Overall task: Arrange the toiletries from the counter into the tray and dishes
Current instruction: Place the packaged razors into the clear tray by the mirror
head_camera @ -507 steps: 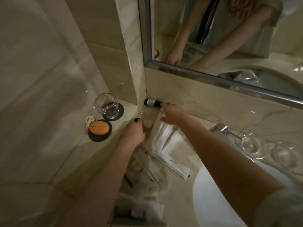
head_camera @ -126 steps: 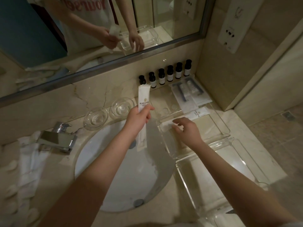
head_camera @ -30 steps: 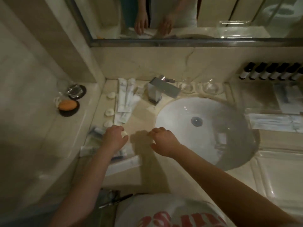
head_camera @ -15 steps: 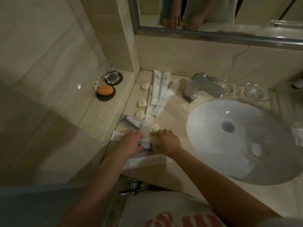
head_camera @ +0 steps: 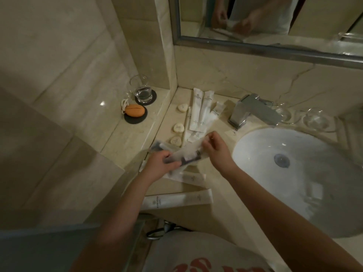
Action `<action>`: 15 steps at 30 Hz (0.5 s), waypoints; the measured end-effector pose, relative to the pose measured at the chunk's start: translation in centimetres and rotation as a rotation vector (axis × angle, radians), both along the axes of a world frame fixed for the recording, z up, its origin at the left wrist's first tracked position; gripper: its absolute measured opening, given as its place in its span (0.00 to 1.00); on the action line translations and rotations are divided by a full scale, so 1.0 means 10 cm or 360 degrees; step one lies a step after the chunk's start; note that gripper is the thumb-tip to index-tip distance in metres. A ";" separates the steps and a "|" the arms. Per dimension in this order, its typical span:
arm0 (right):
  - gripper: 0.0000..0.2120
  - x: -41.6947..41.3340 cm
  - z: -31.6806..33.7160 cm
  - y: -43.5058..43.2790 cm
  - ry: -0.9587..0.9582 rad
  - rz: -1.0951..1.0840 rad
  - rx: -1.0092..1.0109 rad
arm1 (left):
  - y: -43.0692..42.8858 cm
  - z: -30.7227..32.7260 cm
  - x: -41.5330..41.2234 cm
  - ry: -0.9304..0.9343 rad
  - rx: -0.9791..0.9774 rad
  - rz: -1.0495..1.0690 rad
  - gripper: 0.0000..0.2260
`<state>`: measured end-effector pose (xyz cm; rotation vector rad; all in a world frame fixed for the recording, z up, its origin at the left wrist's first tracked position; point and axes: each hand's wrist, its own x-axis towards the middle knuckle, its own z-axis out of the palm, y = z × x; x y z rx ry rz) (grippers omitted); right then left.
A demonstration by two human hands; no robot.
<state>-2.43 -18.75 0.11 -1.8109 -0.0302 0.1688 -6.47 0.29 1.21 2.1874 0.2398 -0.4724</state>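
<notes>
Both hands hold a clear plastic packet (head_camera: 186, 154) with a dark item inside, just above the counter left of the sink. My left hand (head_camera: 160, 166) grips its lower left end and my right hand (head_camera: 213, 147) pinches its upper right end. Under it lie more white packets (head_camera: 191, 176). A long white sachet (head_camera: 177, 200) lies near the counter's front edge. Two upright white sachets (head_camera: 201, 110) and three small round soaps (head_camera: 179, 127) lie toward the wall. Two glass dishes (head_camera: 316, 119) stand behind the sink, to the right of the tap.
A chrome tap (head_camera: 251, 110) overhangs the white basin (head_camera: 306, 173). On the raised left ledge stand a water glass (head_camera: 142, 91) on a black coaster and an orange object (head_camera: 134, 110) on another. The mirror (head_camera: 275, 22) runs along the back wall.
Both hands have lifted the clear packet off the pile and hold it stretched between them. The view has shifted slightly left and closer.
</notes>
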 end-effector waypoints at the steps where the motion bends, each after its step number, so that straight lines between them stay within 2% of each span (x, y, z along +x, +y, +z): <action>1: 0.05 0.04 0.02 0.01 0.0056 -0.0057 0.0099 | 0.02 0.06 0.04 -0.0032 -0.0044 0.0038 0.10; 3: 0.03 0.11 -0.01 0.05 0.0219 -0.0136 0.0188 | 0.09 0.16 0.13 -0.0142 -0.0066 0.0178 0.08; 4: 0.05 0.15 -0.05 0.07 0.0278 -0.0159 0.0093 | 0.12 0.20 0.17 -0.0199 -0.0053 0.0270 0.08; 6: 0.11 0.21 -0.17 0.12 0.0315 -0.0058 -0.0343 | 0.21 0.28 0.23 -0.0320 0.0018 0.0392 0.08; 10: 0.22 0.24 -0.36 0.38 0.0069 0.0582 -0.1229 | 0.34 0.36 0.32 -0.0525 0.0228 0.0527 0.09; 12: 0.25 0.23 -0.40 0.59 -0.0059 0.0718 -0.1502 | 0.39 0.34 0.34 -0.0559 0.0285 0.0574 0.10; 15: 0.27 0.26 -0.45 0.83 -0.0157 0.0709 -0.1673 | 0.42 0.29 0.36 -0.0557 0.0306 0.0609 0.11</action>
